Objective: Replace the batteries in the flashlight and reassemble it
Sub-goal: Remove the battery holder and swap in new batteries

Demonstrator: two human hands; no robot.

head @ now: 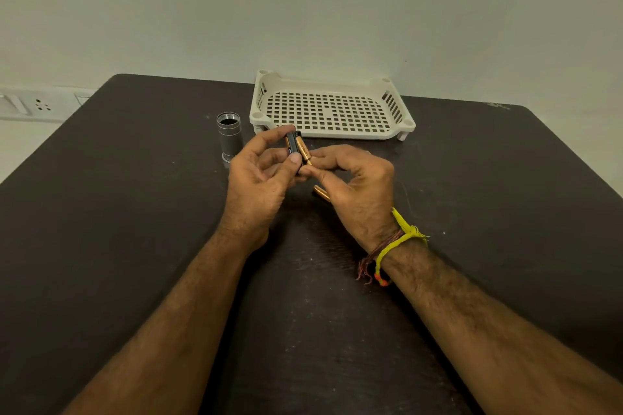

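Between both hands (259, 175), two batteries (297, 148).

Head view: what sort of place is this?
Probably a plain indoor room, home or office: a dark table against a bare wall, a wall socket, and a white plastic tray.

White slotted tray (332, 109) on dark table (135, 212)

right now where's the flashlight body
In the head view the flashlight body stands upright on the dark table, left of the white tray and just beyond the left hand.
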